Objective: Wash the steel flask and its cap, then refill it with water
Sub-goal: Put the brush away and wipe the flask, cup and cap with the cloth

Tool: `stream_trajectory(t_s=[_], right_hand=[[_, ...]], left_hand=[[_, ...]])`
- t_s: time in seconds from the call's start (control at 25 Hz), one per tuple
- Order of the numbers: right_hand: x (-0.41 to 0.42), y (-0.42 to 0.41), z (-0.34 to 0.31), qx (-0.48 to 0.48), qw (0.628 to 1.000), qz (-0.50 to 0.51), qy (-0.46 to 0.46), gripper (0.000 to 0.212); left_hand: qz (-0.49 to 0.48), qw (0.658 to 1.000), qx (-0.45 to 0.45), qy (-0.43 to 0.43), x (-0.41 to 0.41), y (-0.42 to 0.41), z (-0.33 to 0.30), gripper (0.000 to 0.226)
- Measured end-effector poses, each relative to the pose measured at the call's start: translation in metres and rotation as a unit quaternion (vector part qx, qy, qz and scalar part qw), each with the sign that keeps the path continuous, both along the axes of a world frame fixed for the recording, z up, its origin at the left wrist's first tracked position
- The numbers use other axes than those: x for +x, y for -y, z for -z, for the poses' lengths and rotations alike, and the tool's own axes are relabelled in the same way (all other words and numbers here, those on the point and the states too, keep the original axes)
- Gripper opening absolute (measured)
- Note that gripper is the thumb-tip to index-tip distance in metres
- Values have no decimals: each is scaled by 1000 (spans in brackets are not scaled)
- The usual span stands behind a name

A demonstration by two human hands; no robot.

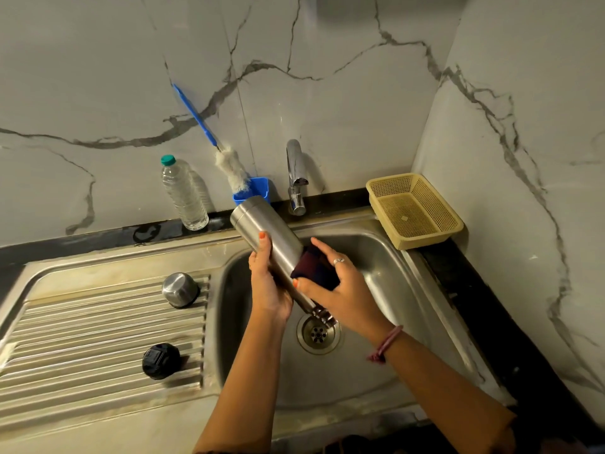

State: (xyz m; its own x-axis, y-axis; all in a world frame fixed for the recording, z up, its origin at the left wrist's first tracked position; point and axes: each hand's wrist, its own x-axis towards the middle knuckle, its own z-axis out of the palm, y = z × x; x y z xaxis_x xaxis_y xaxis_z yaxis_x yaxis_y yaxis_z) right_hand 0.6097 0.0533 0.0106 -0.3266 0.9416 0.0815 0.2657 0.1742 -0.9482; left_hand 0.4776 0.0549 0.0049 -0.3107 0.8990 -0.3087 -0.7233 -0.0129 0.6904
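1. No brand, label or writing can be read on anything here.
2. The cylindrical brushed-steel flask (pixel 276 253) is held tilted over the stainless-steel sink basin (pixel 376 257), its open mouth pointing down toward the round drain (pixel 318 334).
3. The left hand (pixel 269 283) wraps the flask's middle from the left, thumb on top.
4. The right hand (pixel 340 286) presses a dark maroon-and-navy scrub pad (pixel 316 268) against the flask's side, fingers curled round the pad.
5. Left of the basin, on the ribbed drainboard (pixel 98 339), stand the domed steel cap (pixel 180 289) and a black round stopper (pixel 161 361).
6. Behind the basin rises a chrome tap (pixel 296 178).
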Motion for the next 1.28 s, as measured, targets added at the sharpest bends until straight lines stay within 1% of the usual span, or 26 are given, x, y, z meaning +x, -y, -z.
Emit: stream_trajectory(t_s=[0.04,0.16,0.28,0.32,0.4,0.44,0.52,0.6,0.68,0.76,0.84,0.96,1.08,1.16,1.28], right_hand=[[-5,-5,-5,-9,1000,-1,-6,75],[-21,-27,-23,-21,999,16,-46,66],[-28,-49,-48,-6,996,24,-82,45],[-28,-54,-53,0,996,21,-88,41],[-27,-55,-54,4,996,5,-88,43],[-25,-51,-51,9,997,-4,-77,47],[-19,-40,-36,27,999,-11,-27,66],[-10,-25,-19,28,999,-6,16,75],[0,-6,-1,20,999,-2,36,77],[8,12,13,18,999,0,45,80],[13,22,19,17,999,-2,43,81],[11,14,10,14,999,2,37,77],[-1,-7,-14,-2,1000,6,10,71],[-9,-23,-35,-10,999,3,-37,59],[-16,-47,-63,0,997,0,-74,42]], left_hand=[[16,1000,14,-2,2,2,-1,81],[68,996,48,-35,14,11,-2,59],[102,991,42,-77,19,18,-4,45],[105,990,37,-83,19,18,-4,45],[97,991,32,-88,15,15,-6,46],[92,991,35,-85,15,15,-7,47],[79,994,38,-67,14,13,-9,51],[52,997,46,-31,13,11,-8,52],[23,999,48,4,10,8,-6,48],[7,999,26,24,6,7,-4,46],[10,1000,10,14,6,8,-3,52],[2,1000,14,-21,10,8,-2,69],[13,999,36,-29,12,3,-3,65],[48,996,54,-43,14,5,-1,68],[84,992,56,-75,17,8,4,61]])
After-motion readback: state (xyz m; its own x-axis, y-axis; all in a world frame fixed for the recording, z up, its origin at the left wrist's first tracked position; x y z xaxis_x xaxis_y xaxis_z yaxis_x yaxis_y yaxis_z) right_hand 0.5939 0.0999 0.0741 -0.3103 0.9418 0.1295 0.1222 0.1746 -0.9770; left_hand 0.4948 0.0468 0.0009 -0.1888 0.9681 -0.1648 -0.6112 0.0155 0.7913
